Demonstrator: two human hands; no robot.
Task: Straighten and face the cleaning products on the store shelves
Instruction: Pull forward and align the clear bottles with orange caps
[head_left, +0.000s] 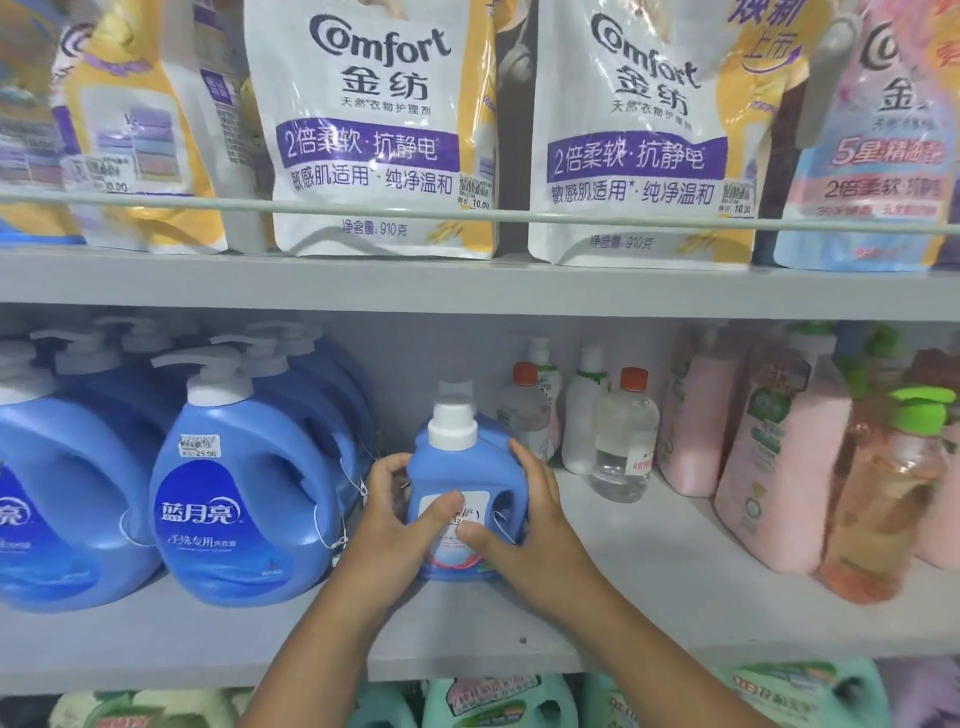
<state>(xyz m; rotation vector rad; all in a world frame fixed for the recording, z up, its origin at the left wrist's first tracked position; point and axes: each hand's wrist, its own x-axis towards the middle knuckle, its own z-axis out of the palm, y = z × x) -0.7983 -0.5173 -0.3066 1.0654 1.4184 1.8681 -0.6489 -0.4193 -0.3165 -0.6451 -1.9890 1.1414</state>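
Observation:
A small blue detergent bottle (457, 470) with a white cap stands upright on the middle grey shelf (649, 587), label toward me. My left hand (397, 512) wraps its left side with the thumb across the label. My right hand (524, 519) grips its right side and handle, thumb on the label. Left of it stand several large blue pump bottles (244, 499) in rows, labels facing forward.
Clear bottles with orange caps (623, 441) and pink bottles (779, 457) stand to the right on the same shelf. White Comfort refill pouches (374, 130) line the upper shelf behind a rail. Green bottles (498, 701) show on the shelf below.

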